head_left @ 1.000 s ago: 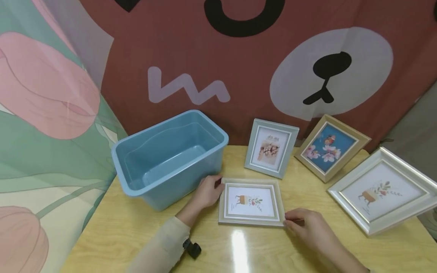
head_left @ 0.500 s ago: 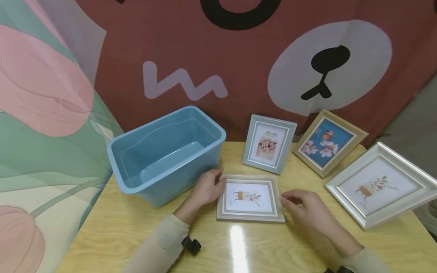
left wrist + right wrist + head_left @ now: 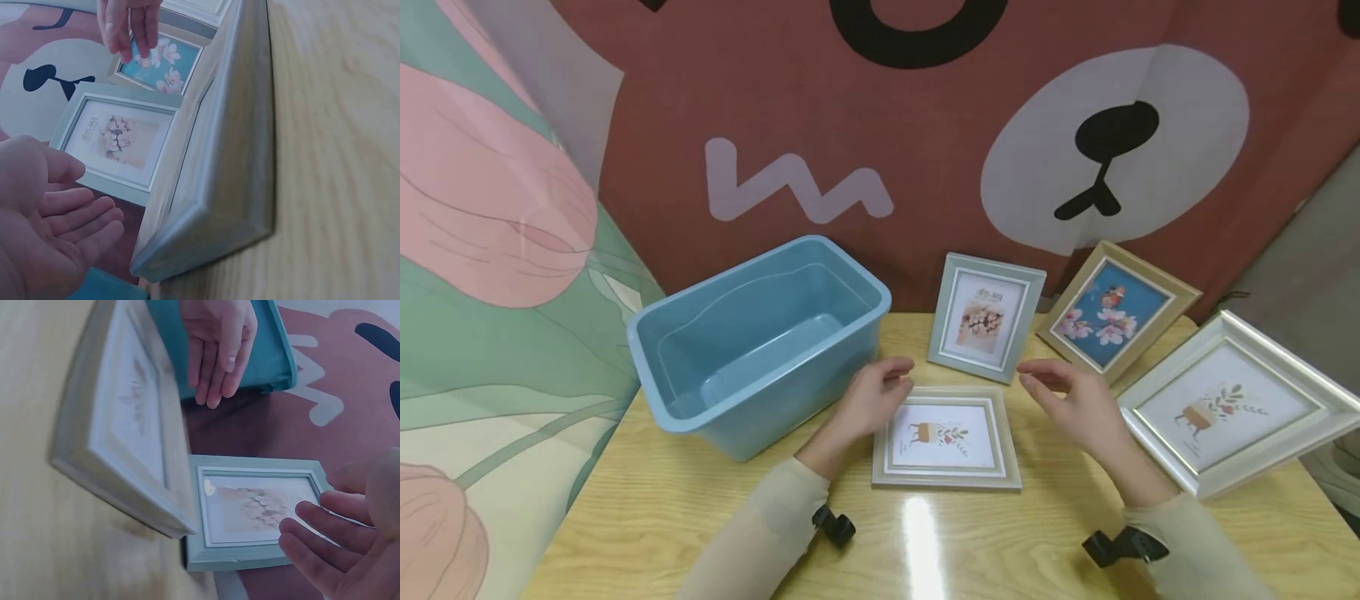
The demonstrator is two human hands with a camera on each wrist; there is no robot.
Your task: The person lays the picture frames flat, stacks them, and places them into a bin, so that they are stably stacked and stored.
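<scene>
- Both left hand (image 3: 870, 402) and right hand (image 3: 1080, 410) are holding nothing, fingers curving loosely.
- In the head view, the cream frame (image 3: 947, 439) is lying flat at the left hand's four o'clock.
- From it, the grey-green frame (image 3: 987, 321) is standing toward one o'clock.

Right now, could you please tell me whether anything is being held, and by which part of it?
Nothing is held: the left grip and right grip are empty; the beige frame lies flat on the table.
</scene>
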